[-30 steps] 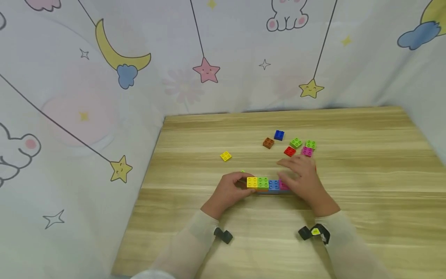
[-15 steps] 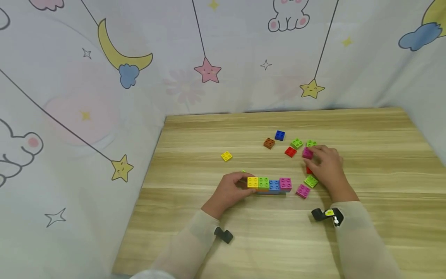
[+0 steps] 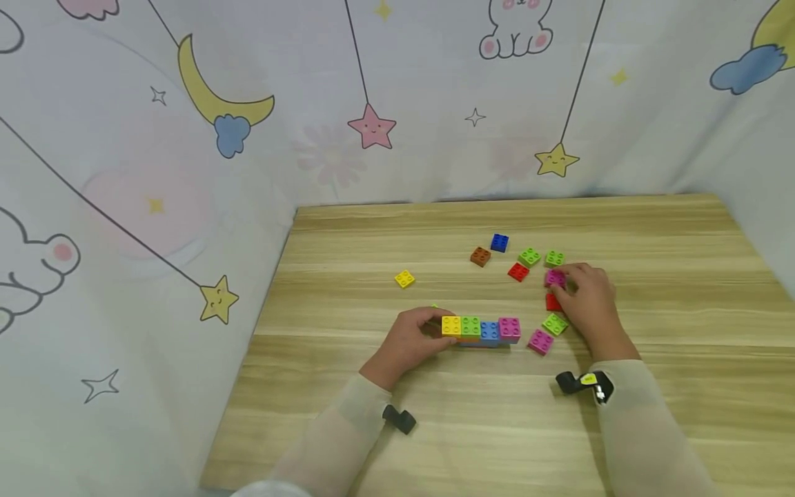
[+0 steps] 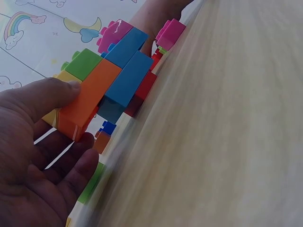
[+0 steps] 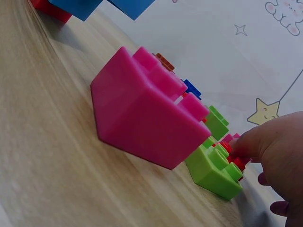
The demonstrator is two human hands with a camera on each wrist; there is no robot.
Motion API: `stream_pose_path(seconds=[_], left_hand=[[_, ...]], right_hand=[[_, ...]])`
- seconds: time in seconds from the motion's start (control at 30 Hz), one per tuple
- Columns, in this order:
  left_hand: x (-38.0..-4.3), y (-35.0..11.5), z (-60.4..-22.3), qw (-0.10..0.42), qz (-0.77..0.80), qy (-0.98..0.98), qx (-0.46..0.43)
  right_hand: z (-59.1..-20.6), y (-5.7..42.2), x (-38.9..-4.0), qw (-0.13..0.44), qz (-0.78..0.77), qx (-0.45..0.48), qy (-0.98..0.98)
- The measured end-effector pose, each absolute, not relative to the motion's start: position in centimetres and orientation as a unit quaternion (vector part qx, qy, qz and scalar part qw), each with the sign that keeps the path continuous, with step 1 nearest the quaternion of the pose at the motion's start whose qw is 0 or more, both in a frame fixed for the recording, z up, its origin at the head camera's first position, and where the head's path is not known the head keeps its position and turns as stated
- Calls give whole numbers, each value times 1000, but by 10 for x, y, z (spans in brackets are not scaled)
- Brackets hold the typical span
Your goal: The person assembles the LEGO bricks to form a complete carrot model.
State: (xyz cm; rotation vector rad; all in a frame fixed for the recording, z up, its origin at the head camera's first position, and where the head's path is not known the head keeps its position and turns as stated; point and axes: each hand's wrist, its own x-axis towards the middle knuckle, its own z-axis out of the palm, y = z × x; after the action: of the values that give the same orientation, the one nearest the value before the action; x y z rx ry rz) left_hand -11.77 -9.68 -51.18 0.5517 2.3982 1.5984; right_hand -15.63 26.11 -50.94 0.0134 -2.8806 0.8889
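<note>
Over the last second, the right hand (image 3: 590,304) has left the right end of the built row of bricks (image 3: 488,333) for a loose pink brick (image 3: 555,278) farther back, while the left hand (image 3: 406,342) has kept its place. The left thumb and fingers pinch the row's left end; the right thumb and forefinger close on the pink brick with only its width between them. Near the middle of the table (image 3: 435,428) sits the row, yellow, green, blue and pink along its top; from the left wrist, a red base brick (image 4: 140,94) shows underneath, and the orange end overhangs the wood. Pale streaked grain runs side to side across the tabletop, which ends at a white cloth (image 3: 422,62) hanging behind it and to the left, softly creased and printed with a yellow moon (image 3: 217,96), a pink star (image 3: 373,127) and other figures. Over the wood are scattered a yellow brick (image 3: 405,279) well apart on the left, a brown brick (image 3: 480,257) near a dark blue brick (image 3: 499,243), and a second pink brick (image 3: 540,342) near the row's right end. Cream sleeves (image 3: 332,431) reach in from the near side.
</note>
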Motion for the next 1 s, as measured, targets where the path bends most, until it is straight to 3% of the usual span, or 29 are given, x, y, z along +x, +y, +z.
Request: stream_pose_path(seconds=[0.3, 0.5, 0.8, 1.0], left_hand=[[-118, -97, -512, 104, 545, 811, 186], [-118, -97, -513, 106, 543, 814, 179], [-118, -96, -512, 111, 540, 816, 172], [-118, -97, -513, 109, 544, 813, 175]], right_hand=[[-510, 261, -155, 35, 317, -19, -948], [-501, 252, -144, 58, 383, -15, -922], [-485, 213, -117, 176, 421, 206, -866], [-484, 191, -108, 173, 398, 295, -851]])
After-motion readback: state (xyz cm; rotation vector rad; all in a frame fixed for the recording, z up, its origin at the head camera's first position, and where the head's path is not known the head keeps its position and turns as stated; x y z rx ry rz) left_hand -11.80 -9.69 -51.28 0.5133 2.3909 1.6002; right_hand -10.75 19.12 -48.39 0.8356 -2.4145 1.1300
